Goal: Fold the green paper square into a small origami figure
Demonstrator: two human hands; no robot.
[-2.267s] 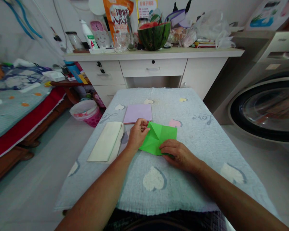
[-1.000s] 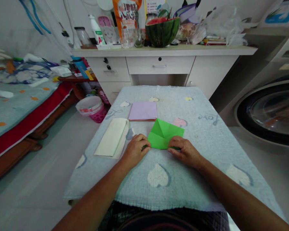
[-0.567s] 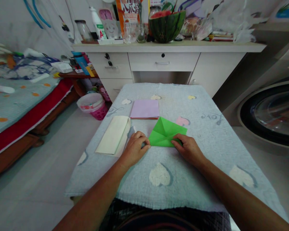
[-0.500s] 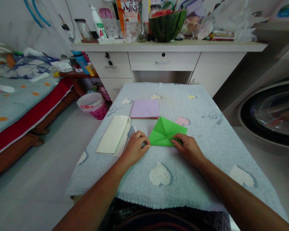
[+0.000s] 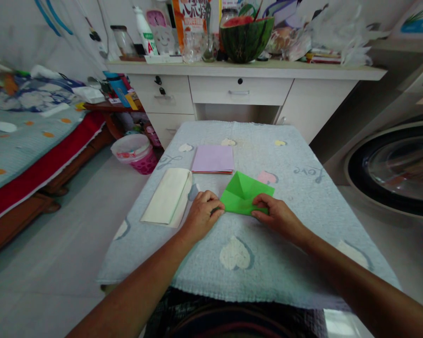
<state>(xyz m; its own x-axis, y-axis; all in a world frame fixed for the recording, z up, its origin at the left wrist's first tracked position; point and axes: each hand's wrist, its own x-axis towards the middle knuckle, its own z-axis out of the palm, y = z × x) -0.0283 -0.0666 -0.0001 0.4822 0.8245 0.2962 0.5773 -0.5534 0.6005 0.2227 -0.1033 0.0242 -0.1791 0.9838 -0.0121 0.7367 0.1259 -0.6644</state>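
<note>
A green sheet of origami paper (image 5: 241,193), marked with crease lines, lies on the cloth-covered table in front of me. My left hand (image 5: 207,211) pinches its left corner between thumb and fingers. At the lower right edge, my right hand (image 5: 273,210) grips the paper with the thumb below and the fingers curled on top. Behind the green sheet sits a stack of square paper (image 5: 213,158) with a lilac sheet uppermost. A folded cream-coloured paper or cloth (image 5: 167,196) lies just left of my left hand.
The pale blue tablecloth (image 5: 285,272) has a heart pattern. Beyond it stands a white cabinet (image 5: 239,84) bearing a cut watermelon (image 5: 246,40), jars and a bottle. A pink bin (image 5: 141,157) and a bed (image 5: 38,155) are on the left; a washing machine (image 5: 391,164) is on the right.
The green paper's lower part looks slightly lifted and bent now. My left hand has shifted a little to the right with its corner. The camera view has moved slightly.
</note>
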